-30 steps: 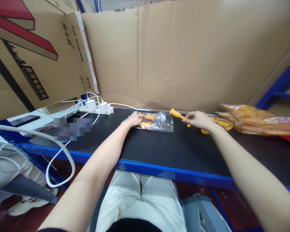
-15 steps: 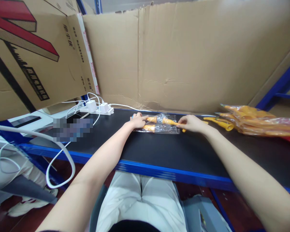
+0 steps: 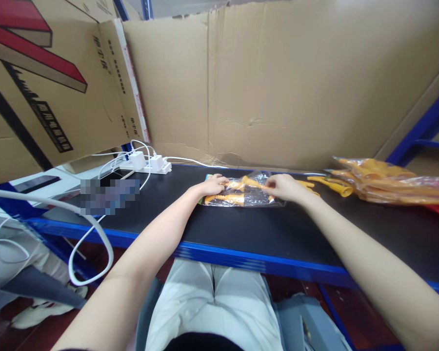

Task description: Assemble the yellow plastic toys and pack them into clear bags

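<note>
A clear plastic bag [image 3: 254, 199] lies on the black tabletop with several orange trumpet-shaped plastic pieces in it. My left hand [image 3: 215, 185] grips the bag at its left end, fingers bent over the film. At the bag's right end, my right hand [image 3: 281, 186] is closed in a pinch on the thin end of one orange trumpet-shaped piece [image 3: 249, 182]. Another such piece [image 3: 229, 199] rests lower in the bag. Just right of my right hand, loose yellow-orange pieces [image 3: 338, 188] lie on the table.
Stacked clear bags of orange pieces [image 3: 384, 183] lie at the right, beside something red. A white power strip [image 3: 161, 168] with plugs and cables stands at the back left. Cardboard walls [image 3: 278, 87] rise behind. The table's blue edge [image 3: 223, 258] runs before my lap.
My right hand has moved slightly left, and the orange piece it pinches sits further into the bag. The bag has shifted, showing its coloured left end and more of the lower piece.
</note>
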Demonstrator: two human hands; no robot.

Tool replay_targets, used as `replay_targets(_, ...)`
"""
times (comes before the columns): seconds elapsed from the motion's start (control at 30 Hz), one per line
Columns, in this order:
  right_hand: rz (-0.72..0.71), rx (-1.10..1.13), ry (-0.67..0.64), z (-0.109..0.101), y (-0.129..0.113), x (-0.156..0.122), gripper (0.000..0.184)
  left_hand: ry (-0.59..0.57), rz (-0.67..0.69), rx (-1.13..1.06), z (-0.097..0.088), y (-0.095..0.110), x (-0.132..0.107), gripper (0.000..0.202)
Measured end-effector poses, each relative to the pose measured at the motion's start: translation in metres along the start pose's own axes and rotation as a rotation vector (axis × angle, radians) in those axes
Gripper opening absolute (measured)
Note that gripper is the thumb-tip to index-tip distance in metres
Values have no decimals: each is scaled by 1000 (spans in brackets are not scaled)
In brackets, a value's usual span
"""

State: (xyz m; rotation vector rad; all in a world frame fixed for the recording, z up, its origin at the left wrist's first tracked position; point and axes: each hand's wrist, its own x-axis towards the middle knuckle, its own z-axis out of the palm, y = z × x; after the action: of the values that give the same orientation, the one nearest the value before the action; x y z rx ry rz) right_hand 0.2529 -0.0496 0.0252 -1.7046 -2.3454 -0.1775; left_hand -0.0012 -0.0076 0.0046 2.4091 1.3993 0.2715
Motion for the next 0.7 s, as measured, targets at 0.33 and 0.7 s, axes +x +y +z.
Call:
replay_targets(0.33,37,-123,18,1,1,-2,24,136,-200,15,14,-2,11,67)
replay_targets(0.7,51,128,222,16,-1,2,17,174,-127,-62,23,-3,16,66)
